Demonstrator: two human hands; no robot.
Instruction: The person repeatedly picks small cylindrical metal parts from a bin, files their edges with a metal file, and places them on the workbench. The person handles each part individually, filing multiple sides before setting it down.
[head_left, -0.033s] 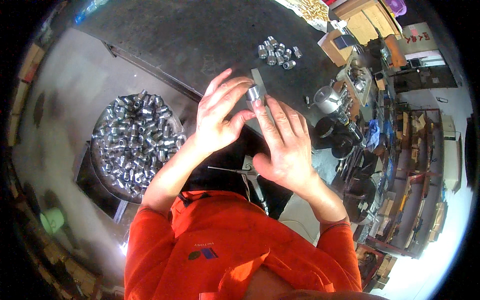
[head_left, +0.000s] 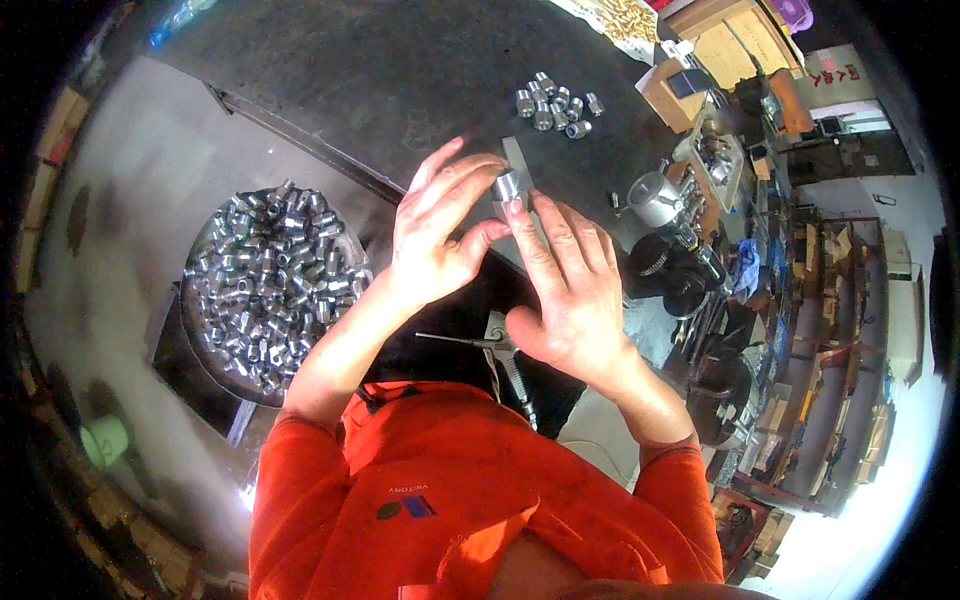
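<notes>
A metal fitting (head_left: 508, 187) sits between the two hands, just above the near part of the dark table (head_left: 400, 90). Its long axis runs nearly up and down in the view, with the top leaning slightly left, and its threaded side shows. From the left hand (head_left: 437, 235) it lies up and to the right; from the right hand (head_left: 575, 275) it lies up and to the left. Both hands are about equally near.

The left fingers curl round the fitting, tips at its upper end and thumb by its lower end, so they appear to be grasping it. The right index fingertip touches its lower end; the other right fingers stretch out loosely and the thumb stands well away, gripping nothing.

Just behind the fitting, a flat metal bar (head_left: 517, 158) points away across the table. The table's near edge slants down from upper left and passes behind the hands. Dark tabletop stretches to the upper left, while a small group of fittings (head_left: 552, 105) stands beyond the bar. To the right, a metal cup (head_left: 655, 200) and crowded tools bound the space; to the left, off the table, a round pan (head_left: 350, 248) carries a heap of fittings (head_left: 265, 285).
</notes>
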